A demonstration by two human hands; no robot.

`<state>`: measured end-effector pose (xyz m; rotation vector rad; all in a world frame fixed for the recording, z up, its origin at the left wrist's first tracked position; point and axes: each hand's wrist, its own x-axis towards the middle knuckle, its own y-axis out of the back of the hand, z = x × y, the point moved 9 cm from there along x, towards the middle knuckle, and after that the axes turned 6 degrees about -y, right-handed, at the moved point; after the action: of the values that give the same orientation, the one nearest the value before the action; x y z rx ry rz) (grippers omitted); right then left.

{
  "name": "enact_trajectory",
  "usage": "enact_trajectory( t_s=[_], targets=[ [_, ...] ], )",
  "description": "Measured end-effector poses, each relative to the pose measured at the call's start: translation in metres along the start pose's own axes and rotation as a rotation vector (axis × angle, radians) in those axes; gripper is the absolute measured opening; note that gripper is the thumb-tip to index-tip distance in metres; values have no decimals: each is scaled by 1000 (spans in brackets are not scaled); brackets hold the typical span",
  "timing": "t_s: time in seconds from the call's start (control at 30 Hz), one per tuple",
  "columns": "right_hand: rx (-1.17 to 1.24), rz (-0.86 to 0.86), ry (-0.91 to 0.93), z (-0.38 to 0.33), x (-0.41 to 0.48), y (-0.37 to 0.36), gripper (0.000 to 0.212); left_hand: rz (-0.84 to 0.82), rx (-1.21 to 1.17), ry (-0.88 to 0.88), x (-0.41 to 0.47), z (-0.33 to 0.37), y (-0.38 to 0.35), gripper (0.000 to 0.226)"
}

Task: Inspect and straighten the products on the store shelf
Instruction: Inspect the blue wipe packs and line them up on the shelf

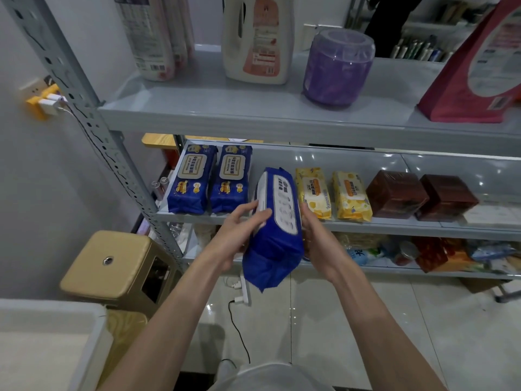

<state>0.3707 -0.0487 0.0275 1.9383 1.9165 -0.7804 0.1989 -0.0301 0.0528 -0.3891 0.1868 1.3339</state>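
A blue pack of wipes (275, 235) is lifted in front of the middle shelf (352, 224), turned on its side with its back label facing me. My left hand (239, 230) holds its left side, thumb and fingers curled round the edge. On the pack's right side my right hand (313, 235) grips it, partly hidden behind the pack. Two more blue packs (210, 179) lie flat on the shelf to the left. To the right lie two yellow packs (332, 194) and two dark red boxes (420, 194).
The upper shelf (225, 108) carries a white detergent jug (258, 38), a purple jar (337, 66) and a pink bag (476, 66). A tan stool (112, 263) stands at lower left by the steel upright (93, 114). A power strip and cable (242, 294) lie on the floor.
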Motion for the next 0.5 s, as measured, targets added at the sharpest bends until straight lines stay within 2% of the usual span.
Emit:
enact_trajectory(
  t_s=[0.1, 0.2, 0.4, 0.5],
  targets=[
    [66, -46, -51, 8, 2, -3, 72, 4, 157, -103, 0, 12, -5, 69],
    [88, -69, -61, 15, 3, -7, 68, 10, 244, -184, 2, 17, -9, 85],
    [194, -39, -107, 26, -1, 3, 68, 95, 190, -194, 5, 15, 2, 61],
    [277, -43, -117, 31, -5, 5, 73, 81, 65, -54, 6, -3, 2, 60]
  ],
)
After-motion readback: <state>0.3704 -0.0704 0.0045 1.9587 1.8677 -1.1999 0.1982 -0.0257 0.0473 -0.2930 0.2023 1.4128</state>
